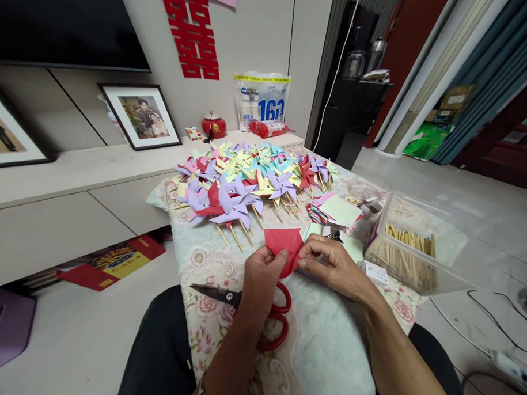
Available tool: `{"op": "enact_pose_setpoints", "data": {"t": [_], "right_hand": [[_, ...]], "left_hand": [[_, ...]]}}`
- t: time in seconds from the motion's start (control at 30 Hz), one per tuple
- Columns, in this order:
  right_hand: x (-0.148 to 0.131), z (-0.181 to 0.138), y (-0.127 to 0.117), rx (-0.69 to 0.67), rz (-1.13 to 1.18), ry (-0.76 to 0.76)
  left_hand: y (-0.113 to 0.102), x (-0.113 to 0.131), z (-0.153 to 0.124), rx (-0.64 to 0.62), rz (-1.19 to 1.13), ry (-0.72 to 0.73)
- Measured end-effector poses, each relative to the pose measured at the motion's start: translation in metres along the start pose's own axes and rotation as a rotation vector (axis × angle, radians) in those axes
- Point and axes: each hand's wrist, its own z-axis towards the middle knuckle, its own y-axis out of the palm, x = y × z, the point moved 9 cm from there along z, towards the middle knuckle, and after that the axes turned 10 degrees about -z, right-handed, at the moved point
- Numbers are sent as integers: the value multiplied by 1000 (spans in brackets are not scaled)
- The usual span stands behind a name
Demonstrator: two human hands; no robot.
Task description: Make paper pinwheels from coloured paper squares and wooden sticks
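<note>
A piece of red paper [284, 238] is held up between both hands, its lower part partly covered by fingers. My left hand [264, 272] grips it from the left, thumb on its front. At its right edge my right hand [330, 263] pinches the paper between thumb and fingers. Scissors [278, 330] with red handles and dark blades lie under my left forearm, blades pointing left. Beyond the hands, many paper pinwheels [235, 203] on wooden sticks lie heaped, in purple, red, yellow and blue.
To the right stands a clear plastic box [382, 253] of wooden sticks [411, 243]. A stack of coloured paper [341, 210] and a small white box [375, 273] lie near it. Behind are a TV cabinet [74, 168], a framed photo [141, 115] and a red jar [214, 126].
</note>
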Motion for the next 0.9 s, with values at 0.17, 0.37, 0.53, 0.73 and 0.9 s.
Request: {"op": "enact_pose_setpoints", "data": {"t": [0.17,0.37,0.53,0.73,0.9], "right_hand": [[3,2,3,14,-34,58],[8,3,5,29,-55,115],[12,2,8,13,-64,131],[14,2,10,-5,-60,155],[15,2,10,2,-65,166]], "left_hand": [[1,2,-1,18,7,9],[3,3,-3,15,25,5],[3,2,-5,18,43,-9],[5,3,-6,-3,47,-3],[5,1,-6,-23,55,-9]]}}
